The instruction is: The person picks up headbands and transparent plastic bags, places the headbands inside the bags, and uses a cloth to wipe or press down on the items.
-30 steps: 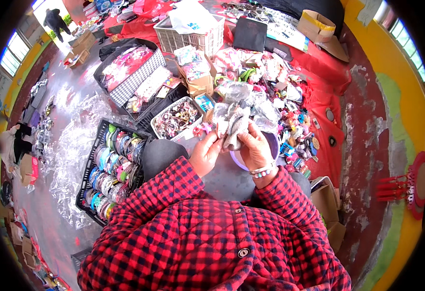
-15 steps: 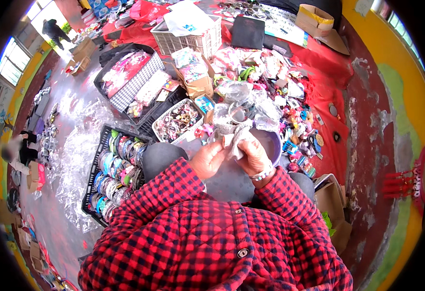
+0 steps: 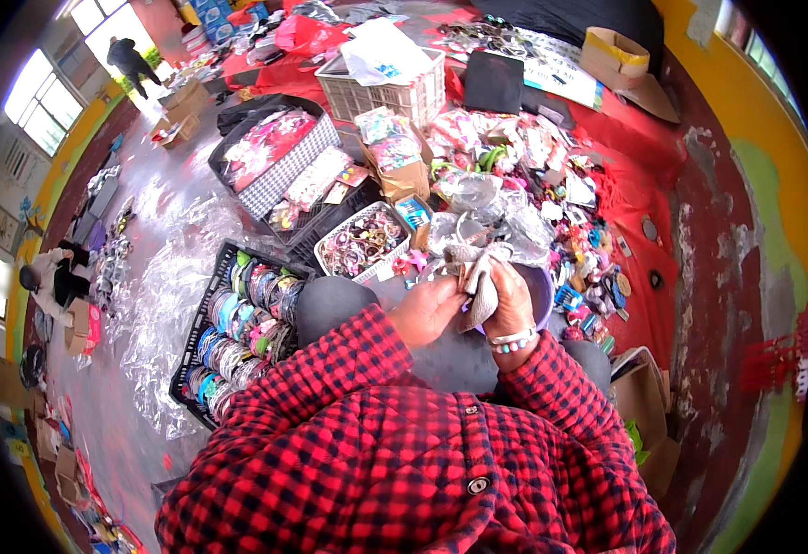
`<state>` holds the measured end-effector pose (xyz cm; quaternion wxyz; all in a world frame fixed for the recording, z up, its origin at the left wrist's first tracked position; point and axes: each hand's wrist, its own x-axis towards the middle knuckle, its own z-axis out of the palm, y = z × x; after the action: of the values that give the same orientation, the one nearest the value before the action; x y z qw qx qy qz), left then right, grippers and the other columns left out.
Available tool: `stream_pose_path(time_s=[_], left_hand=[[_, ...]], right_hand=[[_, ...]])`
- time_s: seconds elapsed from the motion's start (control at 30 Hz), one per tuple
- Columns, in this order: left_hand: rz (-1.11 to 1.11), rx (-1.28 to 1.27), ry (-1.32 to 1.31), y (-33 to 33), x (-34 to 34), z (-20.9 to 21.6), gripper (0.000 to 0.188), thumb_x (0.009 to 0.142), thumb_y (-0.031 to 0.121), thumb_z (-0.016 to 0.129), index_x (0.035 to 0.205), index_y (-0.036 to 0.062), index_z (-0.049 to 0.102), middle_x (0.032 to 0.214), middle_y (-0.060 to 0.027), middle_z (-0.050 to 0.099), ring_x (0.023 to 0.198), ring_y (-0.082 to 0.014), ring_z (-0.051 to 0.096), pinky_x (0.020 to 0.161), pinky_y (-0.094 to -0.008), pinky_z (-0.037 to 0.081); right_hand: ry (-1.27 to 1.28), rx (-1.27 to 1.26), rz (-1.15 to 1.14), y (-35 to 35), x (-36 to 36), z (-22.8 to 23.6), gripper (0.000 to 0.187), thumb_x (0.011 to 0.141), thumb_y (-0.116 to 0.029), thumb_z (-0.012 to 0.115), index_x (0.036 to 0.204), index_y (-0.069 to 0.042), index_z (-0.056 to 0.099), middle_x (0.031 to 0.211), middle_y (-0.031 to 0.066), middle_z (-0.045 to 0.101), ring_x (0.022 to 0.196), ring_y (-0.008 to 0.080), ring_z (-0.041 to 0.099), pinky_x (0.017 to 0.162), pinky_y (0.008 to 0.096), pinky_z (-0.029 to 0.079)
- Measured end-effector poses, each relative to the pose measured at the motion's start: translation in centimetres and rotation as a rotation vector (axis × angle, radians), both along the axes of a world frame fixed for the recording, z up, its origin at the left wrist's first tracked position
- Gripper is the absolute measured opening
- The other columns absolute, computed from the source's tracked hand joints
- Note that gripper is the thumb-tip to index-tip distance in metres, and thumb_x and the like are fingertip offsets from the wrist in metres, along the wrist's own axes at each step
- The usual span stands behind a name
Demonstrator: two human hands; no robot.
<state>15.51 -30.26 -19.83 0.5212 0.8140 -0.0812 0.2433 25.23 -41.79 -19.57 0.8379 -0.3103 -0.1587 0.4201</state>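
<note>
A crumpled grey cloth (image 3: 484, 294) hangs from my right hand (image 3: 514, 305), whose fingers are closed round it. My left hand (image 3: 427, 312) is closed against the cloth's left side; what its fingers pinch is hidden. Both hands are raised over my lap, close together. Behind and below the right hand shows the rim of a purple basin (image 3: 543, 297). Just beyond the cloth lie crumpled clear plastic bags (image 3: 521, 231). A white basket of hair ties and small trinkets (image 3: 364, 243) stands to the left of them.
At my left knee is a black crate (image 3: 189, 358) of rolled headbands. Farther off stand a checked box (image 3: 275, 175), a cardboard box (image 3: 402, 171) and a pale plastic crate (image 3: 430, 92). Small accessories (image 3: 598, 249) spread over red cloth on the right. Clear plastic sheeting (image 3: 159, 305) covers floor at left.
The cloth has shifted in my right hand and now droops lower between the hands. My left hand has turned, its fingers more curled. The whole view has swung slightly left.
</note>
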Motion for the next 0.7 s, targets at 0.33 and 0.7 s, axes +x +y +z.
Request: stream_pose_path(time_s=[0.33, 0.7], left_hand=[[0.026, -0.009, 0.103, -0.5, -1.9, 0.2, 0.031, 0.091, 0.007, 0.044, 0.121, 0.0014, 0.049, 0.086, -0.0039, 0.054, 0.068, -0.0087, 0.047, 0.062, -0.0231, 0.041], [0.159, -0.455, 0.068, 1.0, -3.2, 0.4, 0.020, 0.095, 0.013, 0.040, 0.094, -0.0011, 0.054, 0.072, -0.0005, 0.048, 0.067, -0.0073, 0.045, 0.064, -0.0214, 0.038]], right_hand=[[0.197, 0.205, 0.030, 0.2, 0.6, 1.5, 0.046, 0.082, -0.026, 0.061, 0.113, 0.006, 0.049, 0.105, 0.0155, 0.058, 0.091, 0.0253, 0.058, 0.081, 0.0367, 0.048], [0.123, 0.211, 0.045, -2.9, 6.0, -0.7, 0.033, 0.087, -0.028, 0.053, 0.110, -0.005, 0.048, 0.094, 0.0088, 0.056, 0.078, 0.0190, 0.056, 0.066, 0.0311, 0.047]])
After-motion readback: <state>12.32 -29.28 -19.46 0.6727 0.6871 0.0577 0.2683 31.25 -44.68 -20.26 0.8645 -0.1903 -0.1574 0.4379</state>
